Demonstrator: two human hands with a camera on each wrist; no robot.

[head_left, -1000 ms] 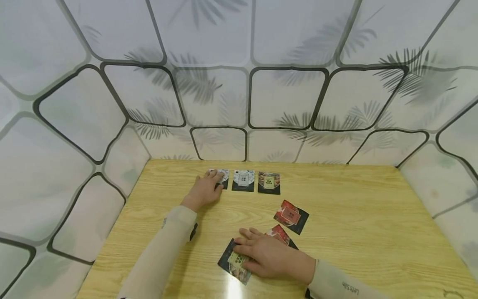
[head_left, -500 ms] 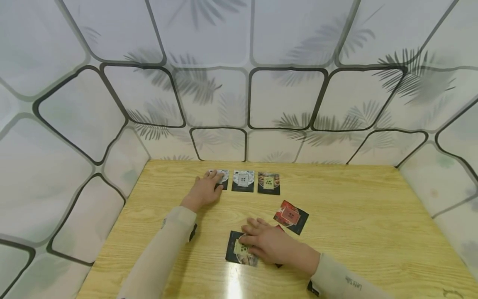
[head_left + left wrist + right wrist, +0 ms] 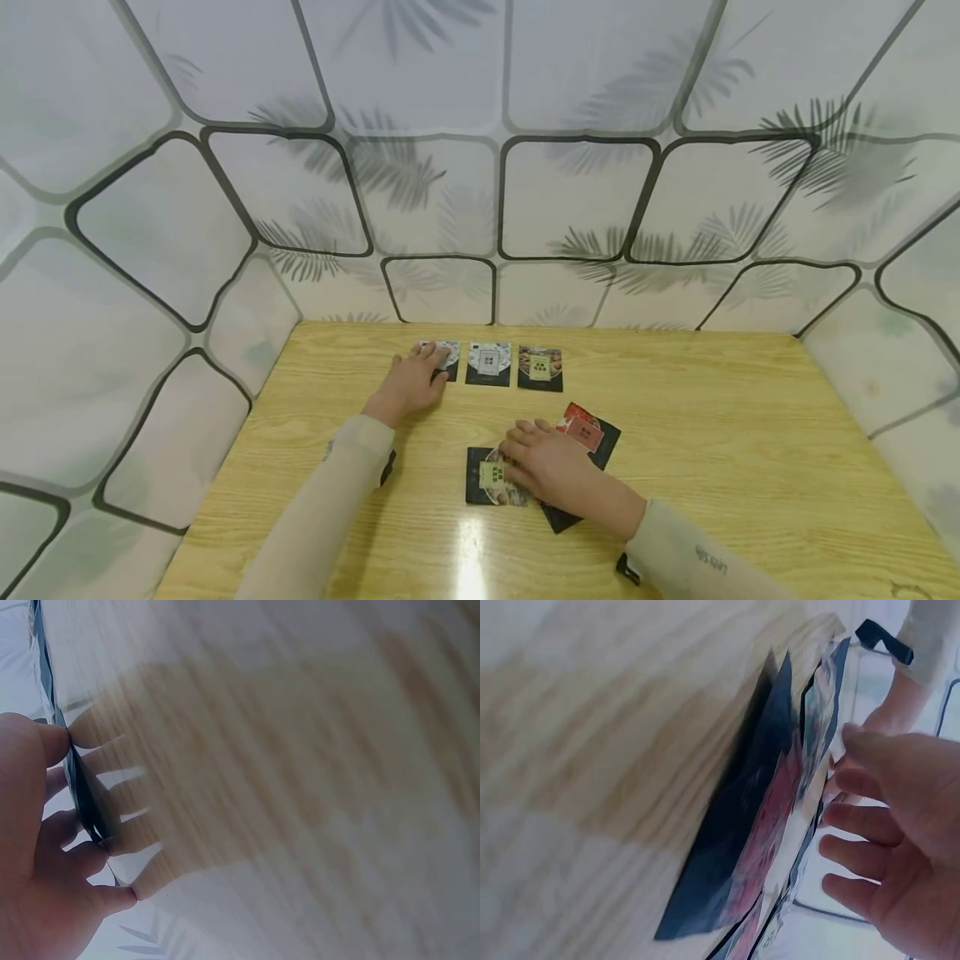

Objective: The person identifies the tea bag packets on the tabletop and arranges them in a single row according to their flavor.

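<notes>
- Right hand (image 3: 555,468): released, fingers loosely extended; fingertip contact cannot be told
- Green-label packet (image 3: 489,477): at the right hand's 9 o'clock, its right end partly hidden by the fingers
- Dark packet corner (image 3: 559,519): at 6 o'clock of the right hand, which hides the remainder
- Red packet (image 3: 587,433): at 1 o'clock, near edge partly covered
- Left hand (image 3: 408,387): released, fingers spread over a white packet (image 3: 452,364) at its 1 o'clock; left side hidden, print unreadable edge-on in the left wrist view
- Second white packet (image 3: 488,364) and brown packet (image 3: 540,368): in line at 3 o'clock of the first
- Sleeves (image 3: 318,512): cut off by the lower border
</notes>
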